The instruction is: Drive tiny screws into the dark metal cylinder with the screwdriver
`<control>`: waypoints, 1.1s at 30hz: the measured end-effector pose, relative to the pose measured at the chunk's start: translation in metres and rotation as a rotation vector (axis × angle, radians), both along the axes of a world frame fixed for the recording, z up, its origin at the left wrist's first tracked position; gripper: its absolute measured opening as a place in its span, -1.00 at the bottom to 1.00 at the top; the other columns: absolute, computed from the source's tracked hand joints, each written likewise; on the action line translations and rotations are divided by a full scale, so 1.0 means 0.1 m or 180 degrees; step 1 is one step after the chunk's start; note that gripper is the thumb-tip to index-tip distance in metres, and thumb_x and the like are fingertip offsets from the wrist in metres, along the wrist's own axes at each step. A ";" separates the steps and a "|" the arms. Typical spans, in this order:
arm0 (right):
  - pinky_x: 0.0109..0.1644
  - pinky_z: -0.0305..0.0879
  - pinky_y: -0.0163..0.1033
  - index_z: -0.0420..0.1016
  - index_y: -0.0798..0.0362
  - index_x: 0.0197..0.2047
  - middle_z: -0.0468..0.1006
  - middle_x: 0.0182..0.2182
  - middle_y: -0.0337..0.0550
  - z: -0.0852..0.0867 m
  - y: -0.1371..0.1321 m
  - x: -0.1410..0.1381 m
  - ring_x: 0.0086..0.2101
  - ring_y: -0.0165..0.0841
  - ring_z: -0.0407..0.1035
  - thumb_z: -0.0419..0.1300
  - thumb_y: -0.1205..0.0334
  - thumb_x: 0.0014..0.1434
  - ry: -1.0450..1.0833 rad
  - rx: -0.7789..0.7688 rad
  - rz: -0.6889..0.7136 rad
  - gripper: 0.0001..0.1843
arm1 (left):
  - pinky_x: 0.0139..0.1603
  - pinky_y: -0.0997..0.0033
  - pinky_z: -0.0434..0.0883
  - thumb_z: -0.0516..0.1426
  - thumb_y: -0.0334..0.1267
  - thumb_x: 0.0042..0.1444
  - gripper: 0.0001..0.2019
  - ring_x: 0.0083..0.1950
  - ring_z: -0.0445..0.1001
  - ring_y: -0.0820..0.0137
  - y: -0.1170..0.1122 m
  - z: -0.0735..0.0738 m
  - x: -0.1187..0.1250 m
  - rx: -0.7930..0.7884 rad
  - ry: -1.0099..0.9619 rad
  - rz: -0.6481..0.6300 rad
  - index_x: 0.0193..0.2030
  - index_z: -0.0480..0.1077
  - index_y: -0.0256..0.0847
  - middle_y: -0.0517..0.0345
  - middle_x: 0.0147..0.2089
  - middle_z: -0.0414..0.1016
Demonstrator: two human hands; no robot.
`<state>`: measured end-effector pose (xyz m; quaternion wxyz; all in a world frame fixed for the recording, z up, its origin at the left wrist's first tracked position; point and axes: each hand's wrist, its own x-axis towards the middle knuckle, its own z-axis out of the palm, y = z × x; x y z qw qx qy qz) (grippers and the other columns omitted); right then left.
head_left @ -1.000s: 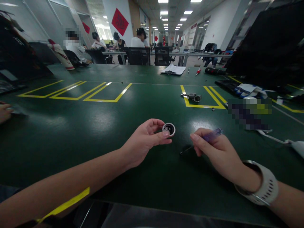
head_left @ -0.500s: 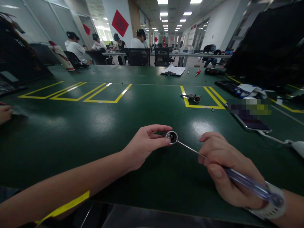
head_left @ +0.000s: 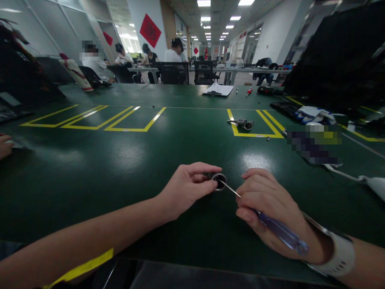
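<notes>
Between the thumb and fingers of my left hand [head_left: 192,184] is a small round metal part [head_left: 222,176], its open ring end turned toward my right side. My right hand [head_left: 270,208] is wrapped round a screwdriver [head_left: 279,230] with a clear purple handle. The screwdriver's thin shaft reaches into the ring's opening, and its tip is hidden inside. Further back, a second metal part [head_left: 243,124] with a thin stem and a round cup lies across the yellow tape. A tiny metal piece [head_left: 268,139] rests just in front of that taped area.
Yellow tape outlines [head_left: 126,129] mark the green table [head_left: 90,176]. To the right lie a phone [head_left: 315,148] with a cable and a glove [head_left: 315,115]. A clipboard with papers [head_left: 218,89] and a red screwdriver [head_left: 249,92] lie far back. Another person's hand [head_left: 5,145] shows at the left edge.
My right hand has moved left and brought the screwdriver shaft from the ring's rim into its opening. The handle is tilted more steeply. My left hand and the part have dropped slightly.
</notes>
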<state>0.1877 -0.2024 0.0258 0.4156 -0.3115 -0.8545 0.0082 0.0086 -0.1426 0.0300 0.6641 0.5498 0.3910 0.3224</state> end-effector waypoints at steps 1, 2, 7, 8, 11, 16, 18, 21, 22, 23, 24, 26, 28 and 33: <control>-0.06 0.24 -0.08 0.30 0.04 -0.32 0.45 -0.51 -0.25 -0.01 0.00 0.00 -0.45 -0.41 0.33 0.06 0.31 0.20 -0.0021 0.0006 -0.0014 -0.95 | -0.11 0.39 0.43 0.22 -0.47 -0.13 -0.73 -0.23 0.51 0.42 0.00 0.00 0.00 0.0105 0.0027 -0.0010 -0.21 0.48 -0.27 0.13 -0.24 0.55; -0.06 0.23 -0.08 0.30 0.04 -0.32 0.46 -0.50 -0.25 -0.01 0.00 0.00 -0.45 -0.41 0.33 0.07 0.32 0.19 -0.0041 -0.0004 -0.0021 -0.95 | -0.11 0.40 0.43 0.22 -0.46 -0.12 -0.75 -0.22 0.51 0.42 -0.01 0.00 0.00 0.0226 0.0059 -0.0023 -0.22 0.49 -0.27 0.12 -0.21 0.53; -0.06 0.24 -0.10 0.31 0.07 -0.34 0.47 -0.50 -0.23 0.00 0.00 -0.01 -0.45 -0.43 0.34 0.08 0.33 0.18 -0.0059 0.0074 -0.0016 -0.95 | -0.15 0.41 0.45 0.17 -0.42 -0.07 -0.81 -0.22 0.49 0.41 0.00 0.00 -0.01 0.0799 0.0290 -0.0052 -0.26 0.51 -0.24 0.09 -0.18 0.49; -0.06 0.24 -0.10 0.31 0.08 -0.34 0.47 -0.50 -0.23 0.00 0.00 -0.02 -0.46 -0.43 0.35 0.08 0.33 0.18 -0.0066 0.0105 -0.0019 -0.94 | -0.16 0.41 0.45 0.16 -0.41 -0.06 -0.81 -0.23 0.49 0.41 0.00 0.00 -0.01 0.0872 0.0329 -0.0040 -0.27 0.52 -0.24 0.09 -0.19 0.49; -0.07 0.25 -0.11 0.31 0.08 -0.35 0.46 -0.51 -0.23 0.01 0.00 -0.03 -0.46 -0.44 0.35 0.07 0.32 0.19 -0.0110 0.0119 -0.0006 -0.93 | -0.17 0.42 0.45 0.14 -0.41 -0.05 -0.82 -0.25 0.49 0.42 0.00 0.00 -0.01 0.0999 0.0430 0.0011 -0.29 0.52 -0.24 0.09 -0.22 0.50; -0.08 0.25 -0.10 0.31 0.05 -0.34 0.45 -0.52 -0.26 0.01 -0.02 -0.03 -0.47 -0.44 0.34 0.07 0.30 0.19 -0.0118 0.0082 0.0007 -0.94 | -0.20 0.43 0.45 0.13 -0.41 -0.05 -0.82 -0.25 0.49 0.41 0.00 0.00 -0.01 0.1049 0.0459 0.0046 -0.29 0.52 -0.24 0.09 -0.24 0.51; -0.08 0.25 -0.10 0.31 0.05 -0.34 0.45 -0.52 -0.26 0.01 -0.03 -0.03 -0.48 -0.44 0.34 0.06 0.31 0.19 -0.0112 0.0097 0.0001 -0.94 | -0.20 0.44 0.45 0.13 -0.41 -0.05 -0.81 -0.25 0.49 0.41 0.00 0.00 -0.02 0.1046 0.0460 0.0048 -0.29 0.52 -0.24 0.09 -0.23 0.51; -0.07 0.23 -0.10 0.31 0.05 -0.34 0.46 -0.52 -0.26 0.01 -0.03 -0.03 -0.47 -0.44 0.33 0.09 0.33 0.17 -0.0148 0.0107 -0.0032 -0.96 | -0.21 0.44 0.45 0.13 -0.41 -0.05 -0.81 -0.26 0.49 0.41 0.01 0.00 -0.02 0.1021 0.0452 0.0071 -0.29 0.52 -0.25 0.09 -0.23 0.51; -0.07 0.23 -0.10 0.31 0.06 -0.34 0.45 -0.51 -0.25 0.00 -0.03 -0.03 -0.46 -0.43 0.34 0.10 0.34 0.16 -0.0171 0.0102 -0.0040 -0.96 | -0.22 0.45 0.45 0.13 -0.41 -0.05 -0.81 -0.26 0.50 0.41 0.00 0.01 -0.02 0.1004 0.0455 0.0082 -0.29 0.52 -0.25 0.09 -0.23 0.52; -0.07 0.23 -0.10 0.31 0.06 -0.34 0.45 -0.51 -0.25 0.00 -0.03 -0.03 -0.46 -0.43 0.33 0.10 0.34 0.16 -0.0190 0.0102 -0.0041 -0.96 | -0.22 0.44 0.46 0.13 -0.41 -0.05 -0.82 -0.26 0.50 0.40 0.00 0.01 -0.01 0.0982 0.0461 0.0095 -0.29 0.52 -0.25 0.09 -0.24 0.52; -0.07 0.23 -0.11 0.31 0.06 -0.34 0.45 -0.51 -0.25 -0.01 -0.03 -0.03 -0.45 -0.43 0.34 0.10 0.34 0.16 -0.0211 0.0093 -0.0044 -0.96 | -0.22 0.44 0.46 0.13 -0.41 -0.06 -0.82 -0.26 0.50 0.40 0.00 0.01 -0.01 0.0962 0.0463 0.0106 -0.29 0.52 -0.26 0.09 -0.24 0.52; -0.08 0.24 -0.12 0.31 0.06 -0.34 0.45 -0.50 -0.25 -0.02 -0.02 -0.04 -0.44 -0.43 0.34 0.09 0.34 0.17 -0.0235 0.0079 -0.0051 -0.96 | -0.22 0.44 0.46 0.14 -0.41 -0.06 -0.83 -0.27 0.50 0.40 -0.01 0.01 -0.01 0.0935 0.0451 0.0109 -0.30 0.52 -0.26 0.08 -0.25 0.52; -0.08 0.24 -0.12 0.31 0.06 -0.33 0.46 -0.49 -0.25 -0.03 -0.01 -0.04 -0.43 -0.43 0.34 0.09 0.34 0.17 -0.0234 0.0070 -0.0043 -0.96 | -0.22 0.44 0.46 0.14 -0.42 -0.07 -0.83 -0.27 0.51 0.41 -0.01 0.01 -0.01 0.0922 0.0406 0.0105 -0.31 0.52 -0.27 0.09 -0.25 0.53; -0.09 0.25 -0.09 0.31 0.05 -0.35 0.45 -0.54 -0.25 0.03 -0.03 -0.04 -0.49 -0.42 0.33 0.04 0.32 0.19 -0.0011 0.0032 0.0061 -0.92 | -0.24 0.41 0.47 0.14 -0.38 -0.03 -0.82 -0.32 0.51 0.40 0.02 0.00 -0.03 0.0591 0.0333 0.0096 -0.26 0.50 -0.27 0.11 -0.34 0.56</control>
